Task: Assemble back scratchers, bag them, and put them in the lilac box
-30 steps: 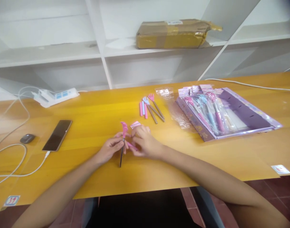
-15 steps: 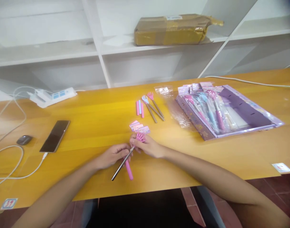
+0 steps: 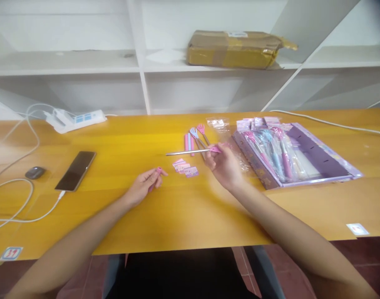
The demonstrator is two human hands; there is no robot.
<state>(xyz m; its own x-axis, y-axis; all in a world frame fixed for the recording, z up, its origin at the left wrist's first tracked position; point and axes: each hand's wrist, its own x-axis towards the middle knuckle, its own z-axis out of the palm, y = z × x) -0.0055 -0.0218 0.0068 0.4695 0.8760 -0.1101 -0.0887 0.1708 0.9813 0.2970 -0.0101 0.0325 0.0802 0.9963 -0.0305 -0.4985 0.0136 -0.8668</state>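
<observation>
My right hand is closed on the pink head of a metal-rod scratcher, whose bare rod points left above the table. Lower left, my left hand is closed round a pink handle tube, mostly hidden by the fingers. Between and beyond the hands lie several small printed cards. Behind them are pink and blue tubes. Beside those rest a blue-headed scratcher and a pink-headed one, their rods partly covered by my right hand and its scratcher.
A purple box holding bagged scratchers stands at the right, with clear plastic bags near it. To the left are a phone, a mouse, cables and a power strip. A taped carton sits on the shelf.
My hands have moved apart. The right went up and right with the scratcher, its rod swinging nearly level; the left shifted slightly left and up with the pink tube.
</observation>
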